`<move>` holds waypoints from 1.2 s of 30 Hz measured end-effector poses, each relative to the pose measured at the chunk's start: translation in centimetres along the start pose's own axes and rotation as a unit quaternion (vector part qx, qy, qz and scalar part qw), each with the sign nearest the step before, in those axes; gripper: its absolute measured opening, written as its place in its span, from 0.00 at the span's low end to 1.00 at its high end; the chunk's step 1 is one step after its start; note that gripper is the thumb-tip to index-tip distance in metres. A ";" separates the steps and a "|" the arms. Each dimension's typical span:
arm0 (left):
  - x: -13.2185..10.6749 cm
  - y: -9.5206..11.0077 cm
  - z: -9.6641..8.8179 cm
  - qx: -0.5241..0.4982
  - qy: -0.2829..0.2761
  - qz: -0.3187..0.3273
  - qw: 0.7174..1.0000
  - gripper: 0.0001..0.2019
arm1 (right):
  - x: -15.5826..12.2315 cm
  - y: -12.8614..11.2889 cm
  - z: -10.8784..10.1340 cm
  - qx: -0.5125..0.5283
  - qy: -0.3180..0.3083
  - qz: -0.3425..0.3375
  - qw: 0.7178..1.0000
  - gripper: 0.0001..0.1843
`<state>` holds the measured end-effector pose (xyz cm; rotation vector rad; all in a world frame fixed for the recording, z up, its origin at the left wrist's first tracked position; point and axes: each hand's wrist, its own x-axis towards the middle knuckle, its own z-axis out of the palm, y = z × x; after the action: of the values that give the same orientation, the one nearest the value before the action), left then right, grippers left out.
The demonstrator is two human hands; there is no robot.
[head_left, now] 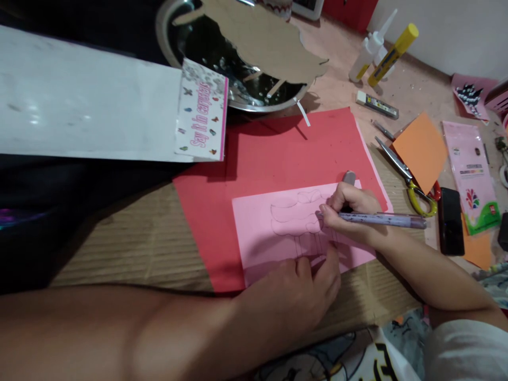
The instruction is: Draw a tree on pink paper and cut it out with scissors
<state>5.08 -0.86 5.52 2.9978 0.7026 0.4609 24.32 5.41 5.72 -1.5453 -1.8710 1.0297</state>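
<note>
A pink sheet with a pencilled outline lies on a larger red sheet, over corrugated cardboard. My right hand is closed around a purple pencil, its tip on the drawing. My left hand rests on the pink sheet's lower edge, fingers pressed flat on the paper.
Scissors with yellow handles, an orange paper, a black phone and a pink packet lie to the right. Glue bottles stand at the back right. A metal bowl under a cardboard cutout sits behind, a white board at left.
</note>
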 end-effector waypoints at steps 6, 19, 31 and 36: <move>0.0 0.1 0.0 -0.009 -0.008 -0.003 1.000 0.21 | -0.1 0.3 -0.1 -0.031 0.018 -0.013 0.999 0.17; 0.2 -0.2 -0.1 -0.014 0.007 -0.008 1.000 0.22 | -0.8 1.8 -0.6 0.034 0.043 0.013 0.998 0.18; -0.1 0.0 0.0 -0.025 -0.031 0.011 0.999 0.22 | -3.0 1.7 -1.8 0.090 0.024 0.032 0.995 0.11; 0.0 0.2 0.3 -0.032 -0.033 -0.002 0.999 0.21 | -3.0 2.4 -0.1 0.081 0.040 0.054 0.994 0.17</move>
<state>5.19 -1.01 5.26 2.9373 0.6750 0.3741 26.49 2.65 4.11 -1.5816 -1.6240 1.1208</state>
